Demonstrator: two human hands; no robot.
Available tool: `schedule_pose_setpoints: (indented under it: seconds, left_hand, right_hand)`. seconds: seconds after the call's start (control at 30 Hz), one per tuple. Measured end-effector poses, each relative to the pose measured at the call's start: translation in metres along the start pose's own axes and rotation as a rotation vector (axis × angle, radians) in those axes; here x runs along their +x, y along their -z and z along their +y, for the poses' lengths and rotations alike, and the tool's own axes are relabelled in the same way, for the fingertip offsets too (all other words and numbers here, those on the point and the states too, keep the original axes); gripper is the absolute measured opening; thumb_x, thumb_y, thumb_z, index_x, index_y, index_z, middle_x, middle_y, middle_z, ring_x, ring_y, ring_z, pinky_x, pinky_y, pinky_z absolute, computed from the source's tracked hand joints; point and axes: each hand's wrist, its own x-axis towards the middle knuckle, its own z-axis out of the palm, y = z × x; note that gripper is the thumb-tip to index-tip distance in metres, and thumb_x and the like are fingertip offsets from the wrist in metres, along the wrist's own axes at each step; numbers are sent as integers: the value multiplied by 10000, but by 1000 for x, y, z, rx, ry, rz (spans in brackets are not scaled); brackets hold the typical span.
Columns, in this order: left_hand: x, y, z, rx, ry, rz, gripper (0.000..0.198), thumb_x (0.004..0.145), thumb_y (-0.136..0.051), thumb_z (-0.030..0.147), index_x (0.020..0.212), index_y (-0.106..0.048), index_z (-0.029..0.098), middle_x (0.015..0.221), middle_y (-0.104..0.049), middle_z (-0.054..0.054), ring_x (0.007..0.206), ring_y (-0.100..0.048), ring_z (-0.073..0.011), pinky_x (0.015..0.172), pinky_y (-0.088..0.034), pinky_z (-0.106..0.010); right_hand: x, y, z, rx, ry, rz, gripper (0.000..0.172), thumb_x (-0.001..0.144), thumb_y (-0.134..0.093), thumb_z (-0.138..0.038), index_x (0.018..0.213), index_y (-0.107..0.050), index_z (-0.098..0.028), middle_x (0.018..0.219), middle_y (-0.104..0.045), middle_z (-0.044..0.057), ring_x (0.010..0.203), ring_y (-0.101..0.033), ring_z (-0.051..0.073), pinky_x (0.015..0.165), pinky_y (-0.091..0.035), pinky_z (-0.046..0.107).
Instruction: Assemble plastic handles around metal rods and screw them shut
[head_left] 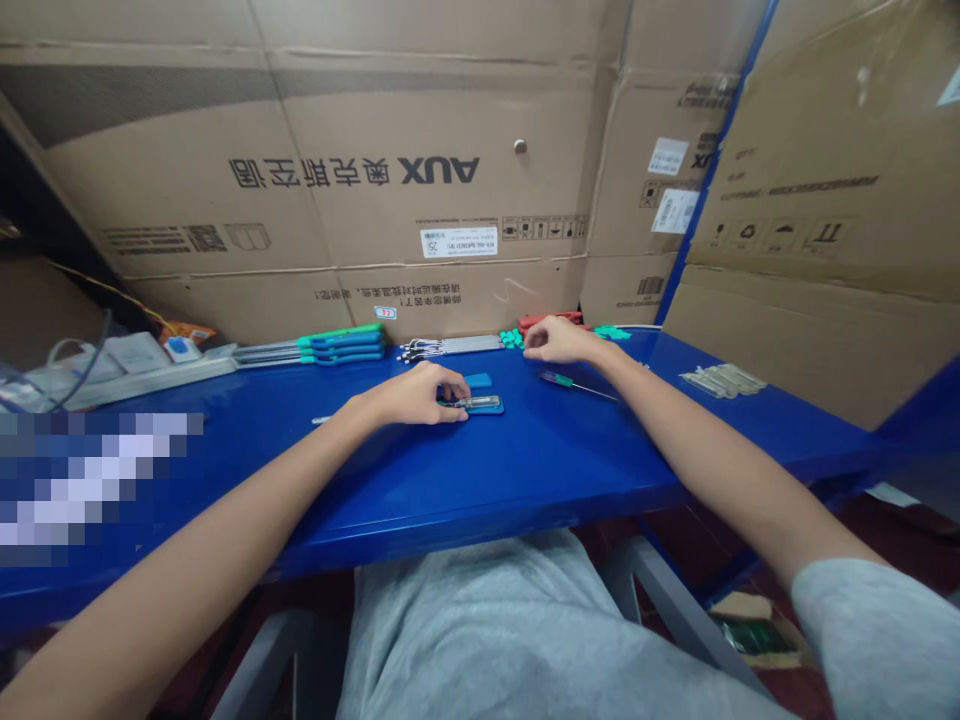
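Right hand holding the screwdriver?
No, the right hand is apart from the green-handled screwdriver, which lies on the blue table.

On the counter, the left hand rests over a pad; a screwdriver lies just before the right hand.

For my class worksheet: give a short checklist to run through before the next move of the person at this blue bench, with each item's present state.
1. Left hand touching the blue-handled tool: ok.
2. Firmness of that hold: cannot tell.
3. Right hand empty: ok.
4. Teal pieces close to the right hand: ok.
5. Green-handled screwdriver apart from both hands: ok.
6. Teal-handled tools bundled at the back of the bench: ok.
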Motion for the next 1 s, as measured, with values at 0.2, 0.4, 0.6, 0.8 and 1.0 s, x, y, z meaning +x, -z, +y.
schedule_pose_setpoints:
  seconds: [0.2, 0.4, 0.6, 0.8, 1.0]
  left_hand:
    - [-2, 6, -3, 54, 53, 36, 321, 751, -624, 407, 921, -706, 147, 833, -725, -49, 724, -637, -163, 653, -476, -236]
    - [-7, 19, -20, 214, 140, 39, 243, 730, -523, 236, 878, -708, 183, 850, -725, -39, 745, -642, -174, 673, -459, -238]
    - [-14, 29, -46, 311, 278, -37, 297, 714, -530, 246, 942, -713, 197, 865, -736, -50, 733, -649, -178, 646, -444, -226]
    - [-16, 30, -60, 312, 417, -182, 324, 772, -540, 312, 1034, -706, 219, 988, -737, -46, 861, -667, -188, 738, -464, -229]
    - [-12, 27, -56, 300, 399, -188, 313, 806, -554, 340, 1059, -701, 229, 1016, -728, -47, 895, -659, -199, 748, -463, -243]
  right_hand:
    - [5, -35, -18, 49, 219, 28, 337, 815, -640, -247, 1139, -663, -156, 1183, -659, 104, 1046, -602, 203, 930, -439, 302]
    - [7, -50, -28, 33, 346, -83, 292, 838, -633, -258, 1093, -693, -127, 1176, -665, 130, 1095, -602, 211, 991, -410, 311]
    - [4, -47, -26, -1, 251, -89, 265, 845, -621, -243, 1065, -684, -109, 1040, -702, 133, 909, -642, 202, 829, -485, 299]
    - [5, -49, -24, 65, 276, -63, 212, 854, -597, -219, 1028, -680, -129, 980, -709, 114, 863, -654, 185, 805, -509, 299]
    - [3, -46, -29, 140, 300, -33, 202, 845, -593, -218, 993, -690, -120, 971, -712, 124, 864, -658, 200, 797, -517, 312]
